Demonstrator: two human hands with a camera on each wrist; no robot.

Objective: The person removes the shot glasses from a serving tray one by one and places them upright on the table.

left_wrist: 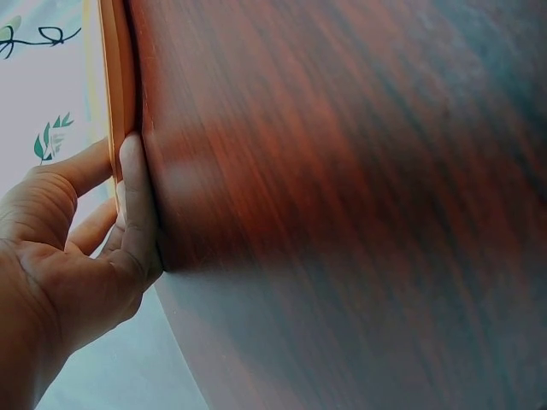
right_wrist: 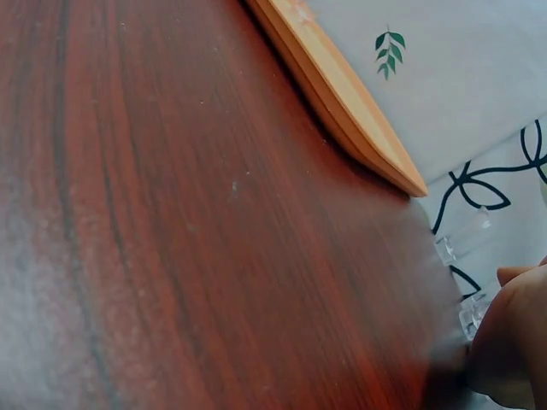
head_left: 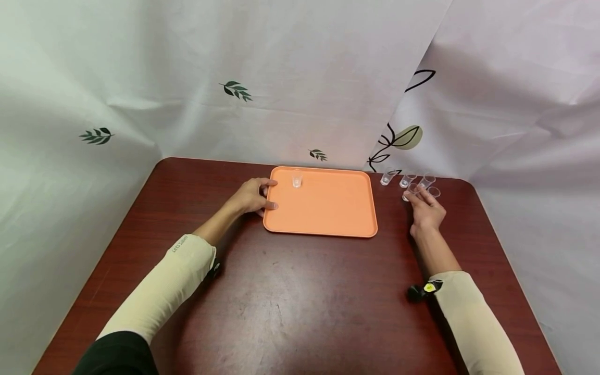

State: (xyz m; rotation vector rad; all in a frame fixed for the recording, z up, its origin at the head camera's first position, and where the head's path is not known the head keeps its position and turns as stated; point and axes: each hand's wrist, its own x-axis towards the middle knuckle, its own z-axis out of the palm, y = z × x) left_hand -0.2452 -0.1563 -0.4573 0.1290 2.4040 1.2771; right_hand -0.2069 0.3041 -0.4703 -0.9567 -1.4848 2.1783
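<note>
An orange tray (head_left: pixel 323 205) lies on the table toward the back. My left hand (head_left: pixel 253 196) grips its left rim, the thumb over the edge; in the left wrist view, the left hand (left_wrist: pixel 85 239) has its fingers on both sides of the rim. One small clear cup (head_left: pixel 297 180) stands upright on the tray, near its back left corner. Right of the tray is a cluster of several similar clear cups (head_left: pixel 387 178). There my right hand (head_left: pixel 427 211) pinches the nearest cup (head_left: pixel 411 190) between thumb and finger. In the right wrist view the right hand (right_wrist: pixel 517 333) mostly hides its fingertips.
The dark reddish-brown table (head_left: pixel 290 297) has its back edge against a white hanging cloth (head_left: pixel 187 67) printed with leaves. Another cup (head_left: pixel 434 192) sits just right of my right fingers, partly hidden by them.
</note>
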